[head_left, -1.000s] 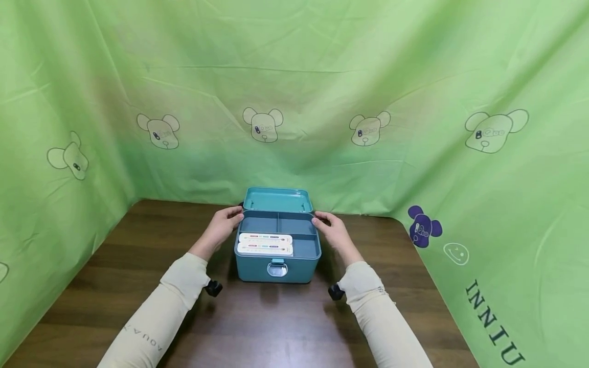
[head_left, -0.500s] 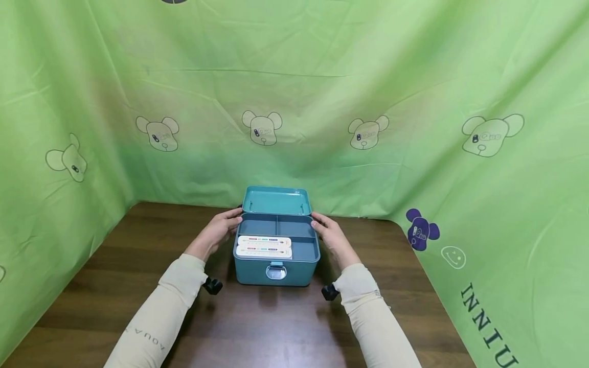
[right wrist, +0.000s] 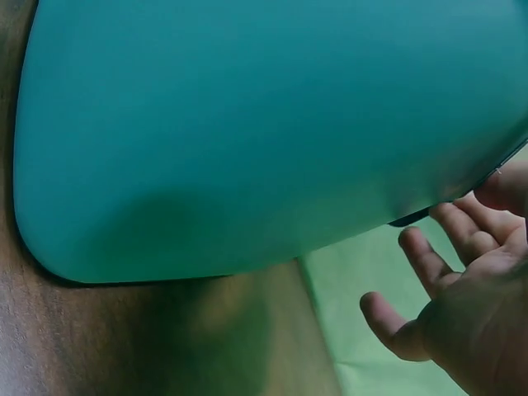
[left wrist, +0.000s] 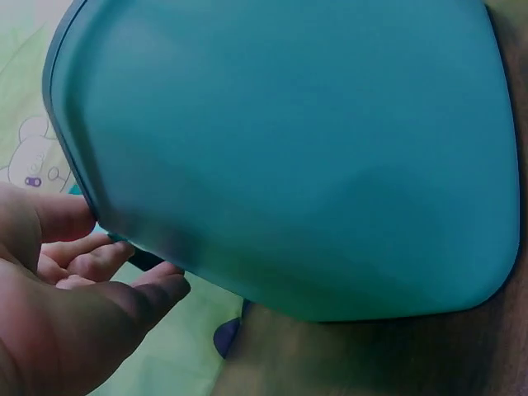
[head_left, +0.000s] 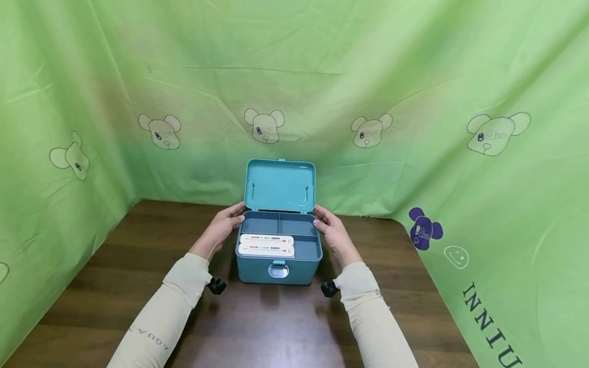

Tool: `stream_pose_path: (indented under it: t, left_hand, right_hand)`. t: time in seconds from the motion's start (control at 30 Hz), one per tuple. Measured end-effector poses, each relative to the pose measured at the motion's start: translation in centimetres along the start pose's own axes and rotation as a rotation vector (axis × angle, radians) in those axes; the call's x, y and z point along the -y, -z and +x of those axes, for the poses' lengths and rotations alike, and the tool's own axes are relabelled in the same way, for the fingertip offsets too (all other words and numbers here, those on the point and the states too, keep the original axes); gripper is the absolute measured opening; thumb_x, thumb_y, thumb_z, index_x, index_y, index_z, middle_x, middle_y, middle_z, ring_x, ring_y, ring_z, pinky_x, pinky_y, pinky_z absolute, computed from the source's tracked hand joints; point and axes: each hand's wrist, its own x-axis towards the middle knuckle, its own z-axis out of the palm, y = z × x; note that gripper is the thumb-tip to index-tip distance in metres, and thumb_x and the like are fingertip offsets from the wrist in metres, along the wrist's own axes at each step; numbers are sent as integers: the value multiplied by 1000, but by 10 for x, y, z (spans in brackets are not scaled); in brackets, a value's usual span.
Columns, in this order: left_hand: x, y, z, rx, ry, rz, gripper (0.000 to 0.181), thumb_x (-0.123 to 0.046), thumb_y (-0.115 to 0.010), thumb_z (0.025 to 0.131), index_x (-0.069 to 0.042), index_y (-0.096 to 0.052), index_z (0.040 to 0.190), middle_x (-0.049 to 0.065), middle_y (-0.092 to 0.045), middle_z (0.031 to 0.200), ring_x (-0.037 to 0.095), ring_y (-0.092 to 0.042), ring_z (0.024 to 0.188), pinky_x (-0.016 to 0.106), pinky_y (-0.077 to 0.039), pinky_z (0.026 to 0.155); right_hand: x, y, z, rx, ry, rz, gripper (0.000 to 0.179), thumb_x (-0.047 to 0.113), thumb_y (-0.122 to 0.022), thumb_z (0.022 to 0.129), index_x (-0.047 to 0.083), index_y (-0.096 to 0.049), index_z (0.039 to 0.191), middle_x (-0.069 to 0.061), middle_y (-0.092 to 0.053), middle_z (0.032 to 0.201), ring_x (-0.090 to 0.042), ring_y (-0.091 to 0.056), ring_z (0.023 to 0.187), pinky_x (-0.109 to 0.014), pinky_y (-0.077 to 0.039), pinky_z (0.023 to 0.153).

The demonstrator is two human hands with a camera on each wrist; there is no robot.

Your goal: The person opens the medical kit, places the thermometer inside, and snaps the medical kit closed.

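Observation:
A teal storage box (head_left: 257,272) stands on the table with its lid (head_left: 280,185) raised at the back, leaning slightly backward. Two slim white cases (head_left: 266,245) with coloured print lie at the left of its front compartment. At the box's back left corner is my left hand (head_left: 221,231), thumb near the rim and fingers reaching behind the lid's base. My right hand (head_left: 335,236) touches the back right corner in the same way. In the right wrist view, several fingers (right wrist: 425,260) are spread loosely off the box. Fingertips behind the lid are hidden in the head view.
Dividers (head_left: 278,224) split the inside of the box. A metal latch plate (head_left: 278,271) sits on its front wall. Behind the dark wooden table (head_left: 138,240) hangs a green curtain (head_left: 317,61) with bear drawings, close to the lid.
The lid has swung up from leaning far back to nearly upright. Both hands stay at the back corners, and the box keeps its place.

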Motion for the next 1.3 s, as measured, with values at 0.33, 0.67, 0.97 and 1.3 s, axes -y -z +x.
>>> stream_pose_path:
  t: [0.33, 0.67, 0.97, 1.3]
  left_hand:
    - [1, -4, -2, -89, -56, 30, 55, -8, -52, 107, -13, -38, 159, 6, -40, 163, 21, -32, 153, 44, -30, 124]
    - [1, -8, -5, -123, -86, 12, 52, -6, -53, 106, -11, -43, 157, 9, -48, 157, 20, -39, 149, 41, -33, 123]
    - [-2, -12, -10, -193, -127, 44, 49, -2, -55, 104, -4, -47, 152, 15, -55, 150, 26, -47, 144, 43, -39, 119]
    - [-5, -5, -14, -240, -229, 256, 47, -14, -68, 100, -6, -57, 146, 15, -63, 141, 31, -58, 131, 49, -51, 107]
  right_hand:
    - [-4, -3, 3, -55, 76, 71, 54, -4, -55, 102, 2, -42, 155, -18, -43, 159, -34, -39, 147, -46, -34, 121]
    - [-2, -5, 1, -146, 112, 51, 55, -6, -60, 99, 5, -50, 151, -17, -53, 151, -31, -47, 141, -30, -46, 106]
    - [1, -8, -1, -177, 144, 2, 54, -8, -62, 97, -1, -50, 149, -25, -53, 149, -37, -45, 142, -44, -42, 113]
    - [10, -4, -15, -157, 210, -117, 50, 19, -63, 104, 5, -51, 150, -18, -54, 149, -33, -46, 139, -51, -44, 114]
